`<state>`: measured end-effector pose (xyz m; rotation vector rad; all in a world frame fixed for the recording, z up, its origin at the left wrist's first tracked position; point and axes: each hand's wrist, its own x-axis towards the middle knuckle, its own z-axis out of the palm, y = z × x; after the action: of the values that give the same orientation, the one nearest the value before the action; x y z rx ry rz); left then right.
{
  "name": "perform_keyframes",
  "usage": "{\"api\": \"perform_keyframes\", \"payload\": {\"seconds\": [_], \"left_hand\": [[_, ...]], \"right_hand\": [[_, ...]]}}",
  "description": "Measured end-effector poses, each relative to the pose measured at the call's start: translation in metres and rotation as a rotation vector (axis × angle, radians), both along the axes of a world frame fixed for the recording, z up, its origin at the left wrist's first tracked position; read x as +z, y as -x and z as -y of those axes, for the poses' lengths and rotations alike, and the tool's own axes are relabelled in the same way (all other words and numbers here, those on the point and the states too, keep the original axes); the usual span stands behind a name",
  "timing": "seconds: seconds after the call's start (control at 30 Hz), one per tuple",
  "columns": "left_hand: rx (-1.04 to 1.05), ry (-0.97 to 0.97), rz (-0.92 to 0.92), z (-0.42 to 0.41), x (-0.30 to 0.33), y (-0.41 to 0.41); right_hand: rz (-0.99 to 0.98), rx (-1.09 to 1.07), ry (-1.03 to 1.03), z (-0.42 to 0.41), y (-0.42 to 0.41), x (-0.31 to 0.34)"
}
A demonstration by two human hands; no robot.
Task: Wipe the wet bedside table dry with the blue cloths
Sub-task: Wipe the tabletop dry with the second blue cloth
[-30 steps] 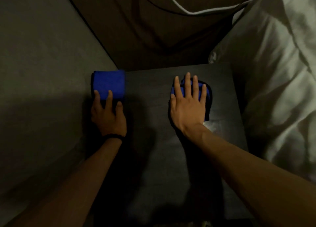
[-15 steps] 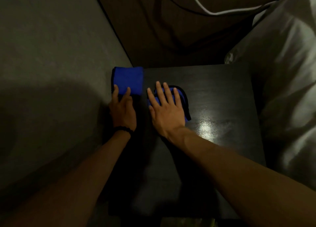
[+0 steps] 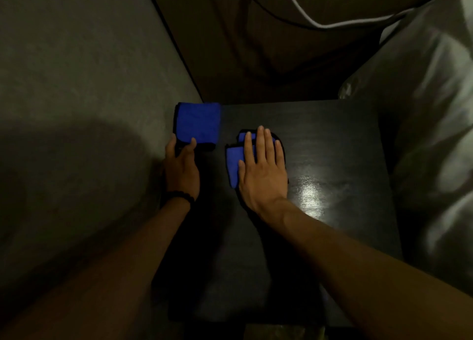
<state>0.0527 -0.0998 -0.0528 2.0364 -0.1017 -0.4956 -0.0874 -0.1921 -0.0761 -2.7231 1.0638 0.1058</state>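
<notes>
The dark bedside table (image 3: pixel 332 140) fills the middle of the view, with a bright wet glare right of my right wrist. A folded blue cloth (image 3: pixel 198 122) lies at the table's far left corner; my left hand (image 3: pixel 182 169) rests on its near edge, fingertips pressing it down. A second blue cloth (image 3: pixel 235 164) lies near the table's centre under my right hand (image 3: pixel 263 176), which is flat on it with fingers spread. Only the cloth's left part and a strip by the fingertips show.
A grey wall (image 3: pixel 76 83) runs along the table's left side. White bedding (image 3: pixel 430 135) crowds the right edge. Behind the table, a dark headboard or fabric carries a white cable (image 3: pixel 320 23). A black bracelet (image 3: pixel 180 196) sits on my left wrist.
My right hand slid its cloth left from the table's right-centre towards the left cloth, then slightly nearer. My left hand stayed at the far left corner. The camera shifted.
</notes>
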Motion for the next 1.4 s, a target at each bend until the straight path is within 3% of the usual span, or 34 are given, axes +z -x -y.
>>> {"api": "perform_keyframes", "payload": {"seconds": [1.03,1.4], "left_hand": [[-0.074,-0.140,0.110,0.007,-0.001,-0.013],[-0.089,-0.119,0.101,0.002,0.002,-0.011]], "right_hand": [[0.098,0.096,-0.075,-0.083,-0.041,0.004],[-0.134,0.496,0.086,-0.100,-0.052,-0.002]]}}
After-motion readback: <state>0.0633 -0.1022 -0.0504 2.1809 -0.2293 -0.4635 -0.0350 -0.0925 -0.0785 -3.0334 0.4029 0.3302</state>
